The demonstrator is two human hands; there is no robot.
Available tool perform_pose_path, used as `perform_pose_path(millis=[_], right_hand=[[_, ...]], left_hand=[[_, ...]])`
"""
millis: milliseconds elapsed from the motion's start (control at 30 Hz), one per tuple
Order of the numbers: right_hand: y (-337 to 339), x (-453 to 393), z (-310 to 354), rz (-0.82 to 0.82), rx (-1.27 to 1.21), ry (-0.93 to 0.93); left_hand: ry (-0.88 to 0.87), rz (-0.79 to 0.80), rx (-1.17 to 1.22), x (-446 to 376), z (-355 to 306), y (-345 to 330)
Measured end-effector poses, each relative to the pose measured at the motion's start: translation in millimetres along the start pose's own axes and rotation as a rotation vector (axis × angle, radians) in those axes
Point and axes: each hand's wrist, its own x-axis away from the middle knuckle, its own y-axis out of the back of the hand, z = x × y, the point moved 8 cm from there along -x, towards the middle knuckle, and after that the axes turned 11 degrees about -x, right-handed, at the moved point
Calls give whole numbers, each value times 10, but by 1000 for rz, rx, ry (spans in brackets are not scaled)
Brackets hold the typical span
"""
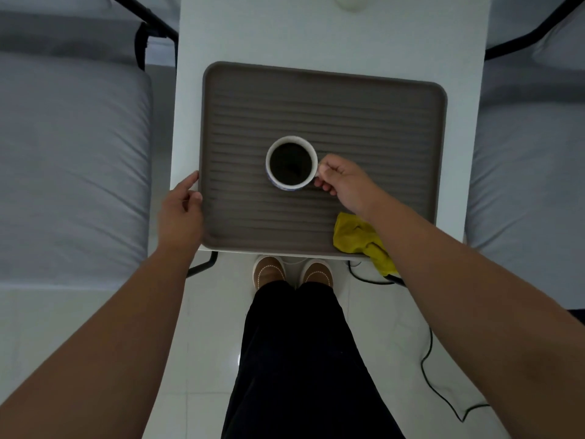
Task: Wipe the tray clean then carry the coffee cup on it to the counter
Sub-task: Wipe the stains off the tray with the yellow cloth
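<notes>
Pinching the handle of the coffee cup (291,163) at frame centre, your right hand (343,182) keeps it standing on the ribbed tray (380,122). Your left hand (182,207) grips the tray's left rim. A yellow cloth (357,239) lies on its lower right corner.

Both forearms are bare to as far up as can be seen, with no sleeve, watch or ring on the left hand (181,206) or the right hand (344,182). Below the near edge of the grey ridged tray (380,122), the person wears plain black trousers (300,359), loose and unmarked. On the feet, just below that same edge, are tan slip-on shoes (292,271) with pale stitching curving across the toes and whitish soles showing at the tips.
</notes>
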Motion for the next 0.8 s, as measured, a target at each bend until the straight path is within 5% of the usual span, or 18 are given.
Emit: perform_pose_path(millis=[300, 567, 800], right_hand=[[202, 221, 65, -166, 63, 71], [333, 1155, -561, -285, 885, 290], [668, 1150, -570, -596, 718, 272]], left_hand=[[6, -18, 3, -5, 25, -16], [23, -13, -45, 16, -14, -105], [176, -91, 91, 66, 0, -167]])
